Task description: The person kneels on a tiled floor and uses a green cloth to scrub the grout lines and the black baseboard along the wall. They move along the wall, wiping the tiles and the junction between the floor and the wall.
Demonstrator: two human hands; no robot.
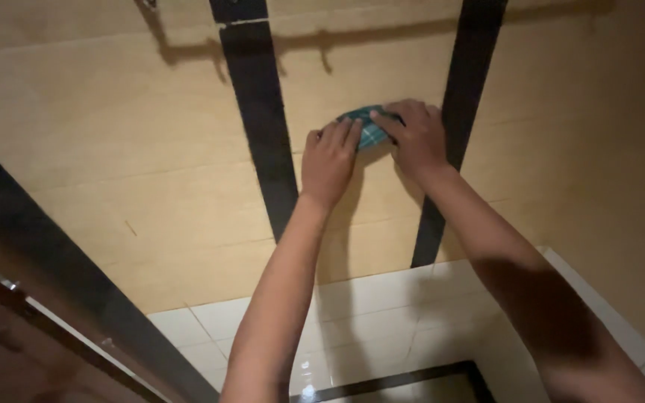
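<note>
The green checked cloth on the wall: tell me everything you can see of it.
The cloth is teal-green with a pale checked pattern and looks like soft woven fabric. It is bunched into a small wad, not spread flat, and pressed against the tan wall between two dark vertical strips. The left hand covers its left edge with its fingertips; the right hand lies over its right side. Only the middle part shows between the hands; the rest is hidden.
</note>
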